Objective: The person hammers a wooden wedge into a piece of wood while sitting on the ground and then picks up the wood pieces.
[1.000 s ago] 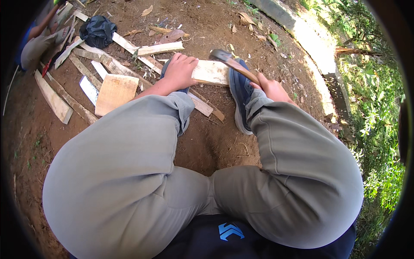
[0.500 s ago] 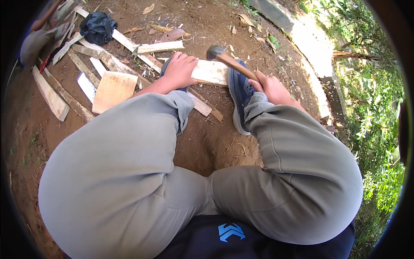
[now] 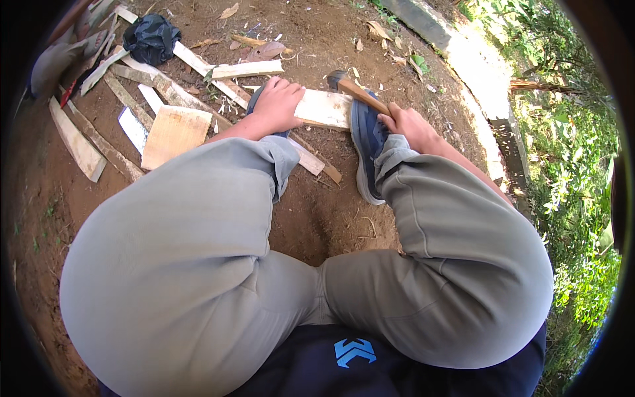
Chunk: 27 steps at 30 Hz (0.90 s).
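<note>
Between my two dark blue shoes lies a pale wooden board (image 3: 324, 109) on the ground. My left hand (image 3: 278, 106) is closed over its left end, fingers over the far edge, beside the left shoe; its fingertips are partly hidden. My right hand (image 3: 411, 127) is wrapped round the wooden handle of a hammer (image 3: 362, 94). The dark hammer head is at the board's far right edge, just over or against it; I cannot tell whether they touch. The handle crosses above the toe of my right shoe (image 3: 368, 142).
Several wood offcuts and strips (image 3: 165, 92) lie on brown soil to the left, with a square pale block (image 3: 175, 135) nearest. A black plastic bag (image 3: 151, 40) sits beyond. Another person (image 3: 63, 63) is at the far left. A concrete edging (image 3: 423, 30) runs along the right.
The hammer head has come down and slightly right, closer to the board, and my right hand has dropped a little. My left hand has stayed in place.
</note>
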Available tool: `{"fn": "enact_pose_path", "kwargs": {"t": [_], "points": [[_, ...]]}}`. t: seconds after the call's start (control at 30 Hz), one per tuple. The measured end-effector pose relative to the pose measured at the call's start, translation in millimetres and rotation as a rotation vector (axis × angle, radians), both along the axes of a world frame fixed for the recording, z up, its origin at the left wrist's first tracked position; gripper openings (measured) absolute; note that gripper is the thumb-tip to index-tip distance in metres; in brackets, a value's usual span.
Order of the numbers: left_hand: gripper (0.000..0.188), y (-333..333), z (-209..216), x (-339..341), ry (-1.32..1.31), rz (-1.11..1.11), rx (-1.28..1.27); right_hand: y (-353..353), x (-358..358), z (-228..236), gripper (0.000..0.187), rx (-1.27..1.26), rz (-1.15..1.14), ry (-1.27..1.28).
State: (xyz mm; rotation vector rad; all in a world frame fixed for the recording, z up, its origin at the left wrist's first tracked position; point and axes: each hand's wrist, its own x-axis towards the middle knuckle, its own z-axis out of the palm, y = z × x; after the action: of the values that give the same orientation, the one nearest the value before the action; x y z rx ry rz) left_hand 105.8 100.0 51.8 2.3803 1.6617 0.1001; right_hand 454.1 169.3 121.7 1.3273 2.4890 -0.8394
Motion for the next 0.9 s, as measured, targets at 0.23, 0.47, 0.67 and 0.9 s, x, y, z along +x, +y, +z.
{"fn": "enact_pose_path", "kwargs": {"t": [0.23,0.47,0.67,0.9], "points": [[0.076,-1,4,5,-0.024,-0.003,-0.056,-15,-7,42,0.04,0.019,-0.203,0.3],[0.072,-6,-10,-2,-0.034,-0.003,0.026,0,-25,43,0.041,-0.037,-0.095,0.083],[0.076,-4,4,3,0.037,0.023,-0.054,-3,-19,15,0.046,-0.089,0.001,-0.069],[0.071,-5,-4,4,-0.012,0.009,0.012,7,-26,64,0.046,-0.001,-0.158,0.045]]}}
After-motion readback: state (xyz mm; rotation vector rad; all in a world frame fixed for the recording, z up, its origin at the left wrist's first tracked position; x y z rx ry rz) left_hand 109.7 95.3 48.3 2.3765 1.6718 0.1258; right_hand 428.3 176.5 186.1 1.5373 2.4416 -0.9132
